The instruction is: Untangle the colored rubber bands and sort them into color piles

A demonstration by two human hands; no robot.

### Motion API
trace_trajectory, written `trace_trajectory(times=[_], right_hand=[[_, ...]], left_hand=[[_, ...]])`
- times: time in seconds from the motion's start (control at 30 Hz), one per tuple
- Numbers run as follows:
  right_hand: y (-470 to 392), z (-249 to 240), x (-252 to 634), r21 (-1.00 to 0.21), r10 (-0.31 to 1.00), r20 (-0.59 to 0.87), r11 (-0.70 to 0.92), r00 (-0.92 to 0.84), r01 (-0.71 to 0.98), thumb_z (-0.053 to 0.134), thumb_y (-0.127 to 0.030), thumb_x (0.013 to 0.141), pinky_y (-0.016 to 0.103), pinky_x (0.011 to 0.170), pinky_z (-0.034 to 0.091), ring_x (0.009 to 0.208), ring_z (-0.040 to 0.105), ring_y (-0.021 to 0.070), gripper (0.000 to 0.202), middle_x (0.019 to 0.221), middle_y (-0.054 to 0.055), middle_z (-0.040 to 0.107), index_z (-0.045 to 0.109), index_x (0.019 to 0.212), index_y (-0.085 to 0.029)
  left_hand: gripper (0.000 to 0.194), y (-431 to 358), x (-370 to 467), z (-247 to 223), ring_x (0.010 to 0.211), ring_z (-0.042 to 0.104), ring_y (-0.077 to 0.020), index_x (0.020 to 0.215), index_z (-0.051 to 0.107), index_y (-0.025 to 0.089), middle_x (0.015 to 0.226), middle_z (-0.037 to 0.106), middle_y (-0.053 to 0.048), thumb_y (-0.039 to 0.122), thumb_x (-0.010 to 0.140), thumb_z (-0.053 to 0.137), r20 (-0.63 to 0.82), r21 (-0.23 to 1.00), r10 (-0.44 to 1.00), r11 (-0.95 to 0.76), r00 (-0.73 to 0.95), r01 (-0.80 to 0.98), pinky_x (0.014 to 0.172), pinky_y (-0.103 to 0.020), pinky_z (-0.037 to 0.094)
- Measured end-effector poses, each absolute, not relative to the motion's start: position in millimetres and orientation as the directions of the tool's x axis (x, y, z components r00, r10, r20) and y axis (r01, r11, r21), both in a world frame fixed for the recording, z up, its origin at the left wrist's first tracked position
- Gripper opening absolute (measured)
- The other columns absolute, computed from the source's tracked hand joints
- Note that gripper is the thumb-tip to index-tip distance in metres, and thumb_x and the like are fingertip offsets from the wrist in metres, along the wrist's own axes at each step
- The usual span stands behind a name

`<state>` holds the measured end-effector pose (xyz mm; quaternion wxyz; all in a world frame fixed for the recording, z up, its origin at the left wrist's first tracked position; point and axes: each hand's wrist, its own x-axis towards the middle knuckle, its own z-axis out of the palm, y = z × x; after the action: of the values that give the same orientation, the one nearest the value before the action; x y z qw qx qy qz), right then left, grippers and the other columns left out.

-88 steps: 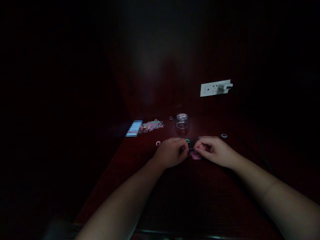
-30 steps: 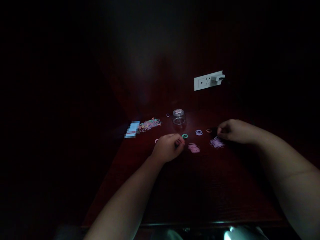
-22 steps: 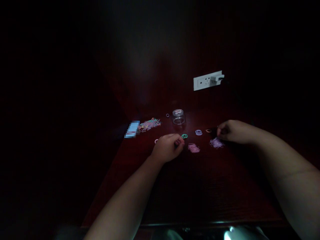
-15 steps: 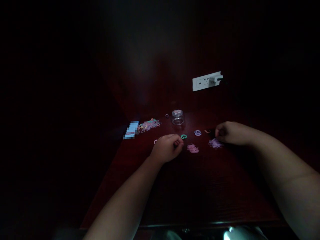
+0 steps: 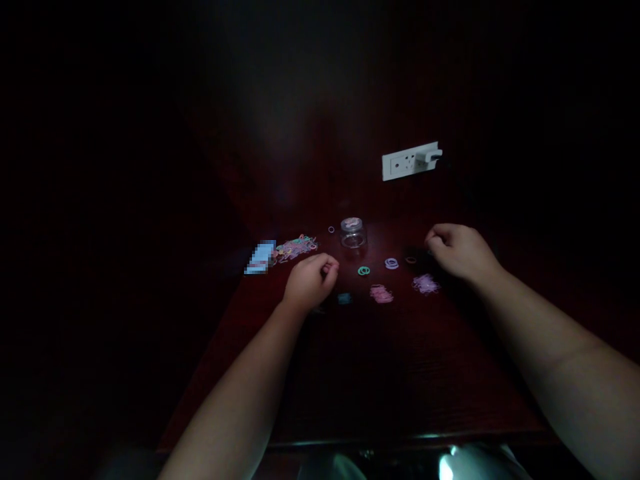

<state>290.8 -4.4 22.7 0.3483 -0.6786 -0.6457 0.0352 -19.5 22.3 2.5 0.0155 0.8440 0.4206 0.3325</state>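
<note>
My left hand (image 5: 311,283) is closed, its fingers curled above the table between the mixed heap of small elastic bands (image 5: 299,247) and the green bands (image 5: 364,271). Whether anything is pinched in it is hidden. Behind the purple band pile (image 5: 426,284) hovers my right hand (image 5: 459,249), also closed, with its fingertips out of clear view. Between the hands lie a pink band pile (image 5: 381,293), a few lilac bands (image 5: 391,264) and a dim orange band (image 5: 411,260). A dark teal band pile (image 5: 345,299) sits just right of my left wrist.
A clear lidded jar (image 5: 353,234) stands towards the back of the dark red table (image 5: 400,373), with a single purple band (image 5: 331,229) left of it. At the left edge lies a blurred blue-white item (image 5: 261,257). A wall socket (image 5: 411,161) holds a plug.
My right hand has lifted off the purple pile and moved back. My left hand has shifted left and slightly back, uncovering the teal pile. The view has shifted slightly.
</note>
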Motion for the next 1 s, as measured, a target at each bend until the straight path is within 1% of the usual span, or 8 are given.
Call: trace_trajectory(times=[0.1,0.2,0.27,0.37,0.5,0.67,0.87,1.0], right_hand=[[-3.9,18.4,287.9,-0.548,0.89,0.43,0.126,0.15,0.827,0.045,-0.023,0.081,0.03,0.055,0.034,0.058,0.055,0.0184,0.019,0.062,0.004,0.061,0.059,0.069,-0.021],[-3.3,14.9,285.8,-0.573,0.87,0.474,0.185,0.138,0.799,0.044,-0.023,0.081,0.029,0.055,0.035,0.058,0.055,0.0176,0.02,0.061,0.004,0.06,0.058,0.067,-0.02],[-3.2,12.9,283.9,-0.576,0.857,0.497,0.206,0.139,0.791,0.044,-0.023,0.081,0.029,0.055,0.034,0.057,0.054,0.0174,0.021,0.06,0.004,0.059,0.056,0.065,-0.02],[-3.3,10.1,279.6,-0.574,0.852,0.508,0.228,0.124,0.786,0.045,-0.025,0.083,0.029,0.053,0.033,0.055,0.051,0.017,0.023,0.056,0.002,0.054,0.051,0.061,-0.021],[-3.4,7.1,273.8,-0.593,0.863,0.496,0.256,0.096,0.763,0.045,-0.028,0.083,0.028,0.053,0.034,0.054,0.051,0.0172,0.024,0.055,0.001,0.053,0.05,0.059,-0.023],[-0.8,2.8,270.4,-0.612,0.865,0.497,0.293,0.069,0.735,0.045,-0.027,0.084,0.028,0.052,0.033,0.054,0.051,0.0167,0.025,0.056,0.001,0.053,0.051,0.06,-0.022],[2.8,-2.4,267.9,-0.614,0.836,0.545,0.34,0.07,0.713,0.046,-0.028,0.083,0.029,0.051,0.032,0.052,0.05,0.0163,0.026,0.054,0.0,0.052,0.051,0.059,-0.021],[1.7,-1.9,266.5,-0.614,0.838,0.543,0.346,0.062,0.709,0.045,-0.028,0.084,0.029,0.051,0.032,0.053,0.051,0.0166,0.026,0.055,0.001,0.055,0.053,0.059,-0.021]], left_hand=[[0.017,35.8,-34.9,1.1,0.085,0.066,-0.0191,0.091,0.067,0.021,0.092,0.072,-0.003,0.027,0.092,0.051,0.588,0.326,0.752,-0.558,0.299,0.763,0.081,-0.03,0.05],[0.022,53.7,-55.6,-5.5,0.103,0.065,-0.0223,0.102,0.066,0.021,0.108,0.071,-0.006,0.027,0.094,0.046,0.59,0.398,0.797,-0.426,0.128,0.812,0.095,-0.034,0.048],[0.026,65.5,-69.6,-12.0,0.113,0.062,-0.023,0.111,0.063,0.02,0.119,0.069,-0.007,0.027,0.096,0.043,0.511,0.481,0.859,-0.285,-0.001,0.829,0.102,-0.036,0.045],[0.031,79.4,-84.9,-22.4,0.114,0.063,-0.0248,0.12,0.058,0.016,0.122,0.068,-0.011,0.021,0.094,0.043,0.427,0.529,0.899,-0.165,-0.093,0.832,0.102,-0.039,0.046],[0.035,89.4,-90.7,-32.2,0.118,0.062,-0.0244,0.124,0.055,0.015,0.124,0.068,-0.012,0.015,0.091,0.044,0.349,0.549,0.929,-0.096,-0.123,0.83,0.105,-0.039,0.045],[0.038,95.4,-90.1,-36.1,0.127,0.057,-0.0274,0.127,0.056,0.013,0.131,0.064,-0.015,0.014,0.09,0.046,0.304,0.536,0.944,-0.06,-0.126,0.842,0.111,-0.042,0.04],[0.047,100.4,-91.1,-39.6,0.135,0.049,-0.0277,0.134,0.051,0.006,0.141,0.054,-0.02,0.008,0.088,0.045,0.311,0.536,0.938,-0.04,-0.153,0.843,0.117,-0.039,0.033],[0.048,103.5,-93.6,-43.7,0.138,0.045,-0.0276,0.134,0.052,0.007,0.142,0.054,-0.019,0.006,0.086,0.047,0.311,0.554,0.939,-0.053,-0.147,0.831,0.118,-0.039,0.031]])
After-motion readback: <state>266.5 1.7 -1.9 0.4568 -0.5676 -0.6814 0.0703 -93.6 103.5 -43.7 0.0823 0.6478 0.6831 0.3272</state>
